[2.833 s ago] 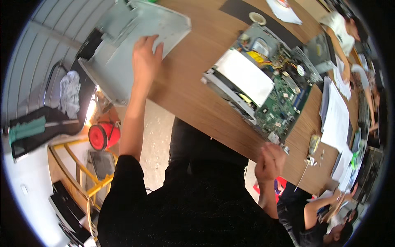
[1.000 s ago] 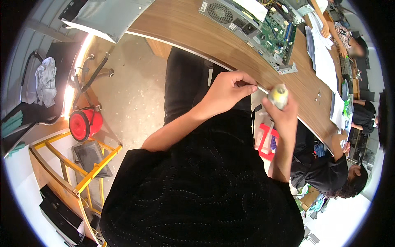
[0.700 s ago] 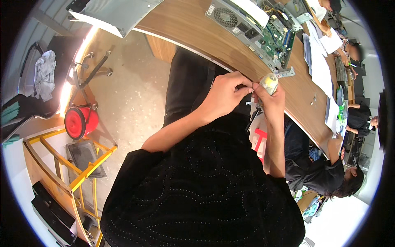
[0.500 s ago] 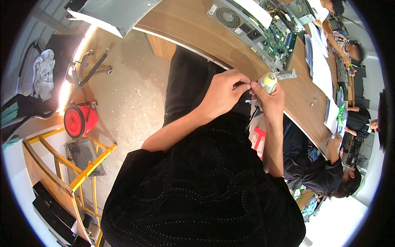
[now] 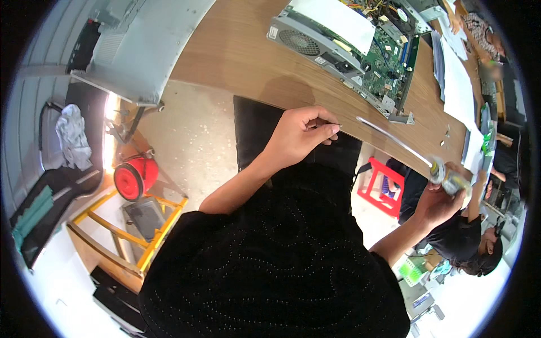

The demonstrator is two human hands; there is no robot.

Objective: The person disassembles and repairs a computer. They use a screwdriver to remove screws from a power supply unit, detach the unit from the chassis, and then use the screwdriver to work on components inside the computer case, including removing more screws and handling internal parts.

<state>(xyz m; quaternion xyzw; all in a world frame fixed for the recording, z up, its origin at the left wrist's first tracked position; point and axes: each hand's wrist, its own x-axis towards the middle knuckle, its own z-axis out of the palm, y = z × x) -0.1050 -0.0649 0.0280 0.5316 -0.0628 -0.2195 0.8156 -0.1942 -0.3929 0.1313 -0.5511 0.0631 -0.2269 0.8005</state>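
My left hand (image 5: pixel 298 137) is over the near edge of the wooden table, its thumb and forefinger pinched together. A tiny dark bit shows at the fingertips, too small to name. Out to the right, my right hand (image 5: pixel 437 207) grips a screwdriver (image 5: pixel 397 142) by its clear yellowish handle. The long metal shaft points left, and its tip is a short way from my left fingertips, apart from them. Beyond both hands lies an opened computer case with a green motherboard (image 5: pixel 389 70) and a grey power supply (image 5: pixel 298 42).
Small metal pieces (image 5: pixel 445 138) lie on the table (image 5: pixel 236 50) near papers (image 5: pixel 456 90). A grey metal panel (image 5: pixel 146 45) is at the far left. Below are a red stool (image 5: pixel 378 198) and a yellow-framed chair (image 5: pixel 118 239). A co-worker (image 5: pixel 451 248) sits close by on the right.
My right hand has moved right, away from my left, and the screwdriver's shaft now shows, pointing left. My left hand stays pinched. The view has shifted slightly.
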